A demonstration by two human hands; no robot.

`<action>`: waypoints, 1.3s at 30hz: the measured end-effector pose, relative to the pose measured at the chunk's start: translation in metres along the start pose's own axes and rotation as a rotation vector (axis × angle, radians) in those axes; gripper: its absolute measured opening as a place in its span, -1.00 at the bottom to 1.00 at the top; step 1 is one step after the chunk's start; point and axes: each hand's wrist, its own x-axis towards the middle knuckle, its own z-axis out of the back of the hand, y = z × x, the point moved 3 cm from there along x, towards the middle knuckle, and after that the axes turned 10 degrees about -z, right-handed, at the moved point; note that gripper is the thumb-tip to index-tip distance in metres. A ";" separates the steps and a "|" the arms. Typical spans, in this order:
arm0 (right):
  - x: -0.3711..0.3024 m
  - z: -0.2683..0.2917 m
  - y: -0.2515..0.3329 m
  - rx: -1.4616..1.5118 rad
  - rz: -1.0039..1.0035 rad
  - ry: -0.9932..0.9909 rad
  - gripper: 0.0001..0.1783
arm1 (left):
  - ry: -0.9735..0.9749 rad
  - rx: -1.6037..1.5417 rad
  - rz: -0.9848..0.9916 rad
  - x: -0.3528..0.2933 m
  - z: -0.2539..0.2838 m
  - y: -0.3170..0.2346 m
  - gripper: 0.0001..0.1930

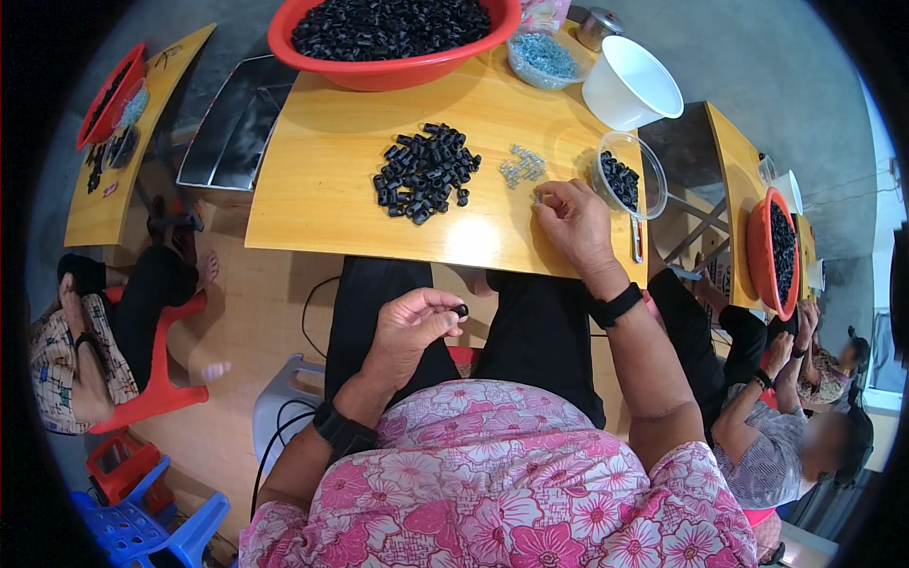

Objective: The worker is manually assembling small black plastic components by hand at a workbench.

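Note:
My left hand, held above my lap, pinches a small black plastic piece between thumb and fingertips. My right hand is over the table with its thumb and finger closed together, close to a small pile of silvery, screw-like metal pieces. What those fingertips hold, if anything, is too small to make out. Left of the metal pieces lies a heap of black plastic pieces. A clear round tub with more black pieces inside stands just right of my right hand.
At the table's far side are a red basin full of black pieces, a clear bowl of silvery pieces, a white bucket and a metal pot. Other people sit at tables on both sides. A blue stool stands lower left.

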 end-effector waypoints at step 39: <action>0.002 0.002 -0.010 0.029 0.086 -0.003 -0.85 | -0.006 0.002 0.003 0.001 -0.001 -0.001 -0.83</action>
